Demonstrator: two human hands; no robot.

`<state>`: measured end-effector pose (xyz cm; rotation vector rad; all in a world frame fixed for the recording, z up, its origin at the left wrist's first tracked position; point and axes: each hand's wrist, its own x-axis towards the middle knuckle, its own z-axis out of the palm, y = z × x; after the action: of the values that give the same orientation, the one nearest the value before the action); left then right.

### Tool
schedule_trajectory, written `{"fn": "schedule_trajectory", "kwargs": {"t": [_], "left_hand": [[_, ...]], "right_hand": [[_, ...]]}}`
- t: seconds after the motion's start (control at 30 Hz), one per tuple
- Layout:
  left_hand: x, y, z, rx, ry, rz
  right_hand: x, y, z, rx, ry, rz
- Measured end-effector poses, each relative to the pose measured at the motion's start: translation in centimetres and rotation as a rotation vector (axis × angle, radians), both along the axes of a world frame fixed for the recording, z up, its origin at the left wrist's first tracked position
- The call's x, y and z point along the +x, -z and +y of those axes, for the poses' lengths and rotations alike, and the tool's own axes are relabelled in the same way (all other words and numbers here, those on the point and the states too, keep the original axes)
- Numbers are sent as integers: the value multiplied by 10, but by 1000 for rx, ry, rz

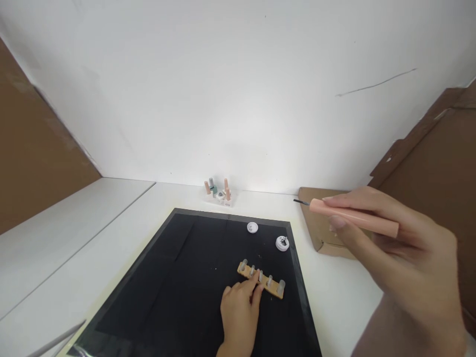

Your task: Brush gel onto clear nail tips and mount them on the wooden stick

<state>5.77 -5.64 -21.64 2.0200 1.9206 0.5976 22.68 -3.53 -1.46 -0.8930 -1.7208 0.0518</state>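
Observation:
My right hand [405, 248], raised at the right, is closed around the peach handle of a nail polish brush [353, 218]. Its dark bristle tip points left, in the air above the table. Lower down, my left hand [239, 310] grips the near edge of a wooden nail-tip stand [274, 287] between thumb and index finger. Several see-through false nails are mounted in a row along that stand, which lies slanted on a black mat [174, 282]. Beyond it on the mat are a small white round jar [282, 243] with something dark and shiny inside and a white lid [252, 227].
Against the white wall, a small holder [213, 199] carries several polish bottles with peach and grey caps. A flat cardboard piece [316, 228] lies to the right. Brown cardboard panels [427, 198] stand at both sides. A grey stick-like thing [59, 339] is at the lower left.

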Motion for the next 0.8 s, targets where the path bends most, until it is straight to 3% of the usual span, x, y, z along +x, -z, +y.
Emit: {"fn": "schedule_trajectory", "kwargs": {"t": [0.8], "left_hand": [[4,3,-6,112,-21,-105]], "right_hand": [[0,-2,0,-26,-8,-33]]}}
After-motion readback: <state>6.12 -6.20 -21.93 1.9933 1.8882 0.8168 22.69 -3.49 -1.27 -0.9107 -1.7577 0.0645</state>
